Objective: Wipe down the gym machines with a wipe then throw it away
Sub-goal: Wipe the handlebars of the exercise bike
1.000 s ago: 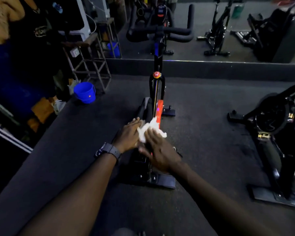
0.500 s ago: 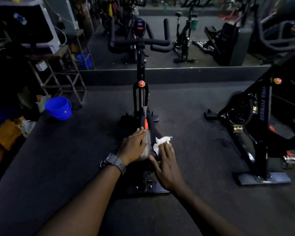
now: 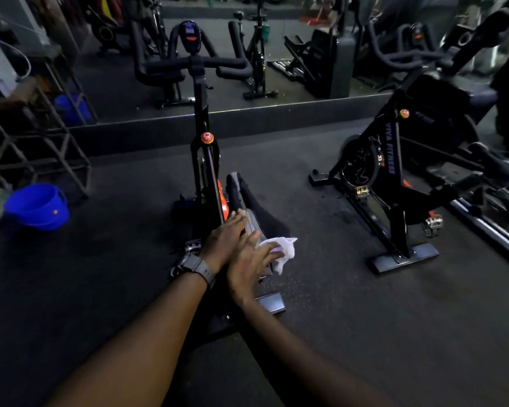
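— What's the room like?

— A dim gym. The floor (image 3: 100, 289) is dark and matte, like rubber matting, with faint pale specks near the middle. A low dark ledge (image 3: 276, 116) runs across the back, and above it a mirror (image 3: 306, 69) shows more machines.

— And the machines themselves?

— An exercise bike (image 3: 202, 118) stands in the centre, seen from behind: a black upright post, padded black handlebars, a small console on top, a round red knob on the frame and an orange patch lower down. Its saddle (image 3: 253, 212) is black, narrow and smooth. A second bike (image 3: 394, 171) stands well apart to the right, black with blue lettering and flat metal feet. At the left a round blue plastic bucket (image 3: 37, 207) sits on the floor beside a bare metal rack (image 3: 41, 148).

— Where is the wipe?

— The wipe (image 3: 282, 252) is white, crumpled and soft, at the right rear edge of the saddle, under the right hand (image 3: 253, 265).

— How are the hands placed?

— Both arms reach forward and down. The right hand presses the wipe with its fingers (image 3: 266, 254) nearly straight and slightly spread. The left hand (image 3: 225, 239), a dark watch (image 3: 196, 267) on its wrist, lies flat on the saddle with straight fingers, holding nothing, just beside the right hand.
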Demonstrator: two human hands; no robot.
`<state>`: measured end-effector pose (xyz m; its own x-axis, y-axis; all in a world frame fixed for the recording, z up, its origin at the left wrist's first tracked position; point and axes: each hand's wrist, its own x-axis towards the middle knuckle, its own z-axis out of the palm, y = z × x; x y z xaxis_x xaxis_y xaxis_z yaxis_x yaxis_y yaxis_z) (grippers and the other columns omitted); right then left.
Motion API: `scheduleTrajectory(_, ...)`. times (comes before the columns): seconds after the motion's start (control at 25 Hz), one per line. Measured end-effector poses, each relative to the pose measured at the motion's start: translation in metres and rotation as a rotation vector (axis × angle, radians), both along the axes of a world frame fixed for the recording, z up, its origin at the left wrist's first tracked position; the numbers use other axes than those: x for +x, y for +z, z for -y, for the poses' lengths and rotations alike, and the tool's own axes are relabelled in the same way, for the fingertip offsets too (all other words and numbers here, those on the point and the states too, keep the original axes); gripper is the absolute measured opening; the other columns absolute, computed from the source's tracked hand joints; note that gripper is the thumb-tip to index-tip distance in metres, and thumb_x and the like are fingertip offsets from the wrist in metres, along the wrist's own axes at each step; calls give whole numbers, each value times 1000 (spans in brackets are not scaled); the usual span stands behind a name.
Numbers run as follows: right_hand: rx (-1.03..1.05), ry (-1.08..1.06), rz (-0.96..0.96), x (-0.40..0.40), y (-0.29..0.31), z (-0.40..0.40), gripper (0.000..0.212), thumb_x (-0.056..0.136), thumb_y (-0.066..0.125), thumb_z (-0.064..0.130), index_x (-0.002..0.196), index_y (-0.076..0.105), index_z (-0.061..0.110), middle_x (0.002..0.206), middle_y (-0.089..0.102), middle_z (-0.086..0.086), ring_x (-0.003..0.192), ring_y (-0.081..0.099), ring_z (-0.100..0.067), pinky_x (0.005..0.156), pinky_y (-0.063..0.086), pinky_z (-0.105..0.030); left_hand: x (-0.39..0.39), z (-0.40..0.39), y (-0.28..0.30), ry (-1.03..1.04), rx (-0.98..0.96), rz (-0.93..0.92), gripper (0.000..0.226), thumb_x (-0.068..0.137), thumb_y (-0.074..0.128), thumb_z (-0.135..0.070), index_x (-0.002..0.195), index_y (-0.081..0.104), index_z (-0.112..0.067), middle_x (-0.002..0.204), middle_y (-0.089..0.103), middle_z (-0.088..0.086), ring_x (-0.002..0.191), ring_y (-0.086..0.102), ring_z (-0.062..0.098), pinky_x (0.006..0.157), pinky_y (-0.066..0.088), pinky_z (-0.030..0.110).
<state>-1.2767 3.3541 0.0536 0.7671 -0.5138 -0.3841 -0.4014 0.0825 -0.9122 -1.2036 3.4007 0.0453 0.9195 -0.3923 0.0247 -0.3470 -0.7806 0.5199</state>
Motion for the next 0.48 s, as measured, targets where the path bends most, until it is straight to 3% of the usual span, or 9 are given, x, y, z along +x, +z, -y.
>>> scheduleTrajectory(0.16, -244, 227, 358, -16, -18, -21, 100, 92, 8, 69, 146, -15, -12, 153, -19, -35, 146, -12, -44, 118, -12, -28, 4, -18, -4, -67, -117, -13, 48, 102, 48, -11, 148, 38, -7, 160, 26, 7, 150, 18, 17, 109, 5, 3)
scheduleTrajectory(0.24, -344, 194, 165, -15, -33, -19, 107, 82, -2, 79, 151, -10, -3, 156, -20, -28, 148, -15, -33, 122, -6, -39, 3, -25, -7, -65, -190, -25, 47, 101, 51, -11, 146, 43, -9, 158, 31, 3, 147, 21, 11, 108, 6, 1)
scheduleTrajectory(0.32, -627, 257, 68, -24, -59, -10, 99, 88, 4, 77, 152, -6, 2, 160, -7, -25, 150, -8, -30, 121, 8, -50, 7, -31, -9, -63, -195, -14, 47, 98, 58, -14, 144, 49, -12, 154, 38, 1, 145, 27, 8, 113, 13, 9)
scheduleTrajectory(0.4, -1054, 349, 55, -38, -78, 12, 85, 97, 17, 66, 152, 11, 1, 159, 15, -25, 150, 6, -34, 119, 13, -56, 9, -33, -10, -53, -230, -8, 46, 95, 63, -15, 140, 54, -14, 150, 45, -1, 142, 33, 6, 116, 18, 14)
scheduleTrajectory(0.48, -1273, 421, 135, -42, -86, 34, 82, 98, 28, 62, 151, 25, -1, 159, 21, -21, 150, 8, -33, 119, 9, -57, 9, -34, -14, -35, -286, -4, 44, 93, 64, -14, 137, 57, -13, 148, 48, -1, 141, 36, 7, 117, 21, 17)
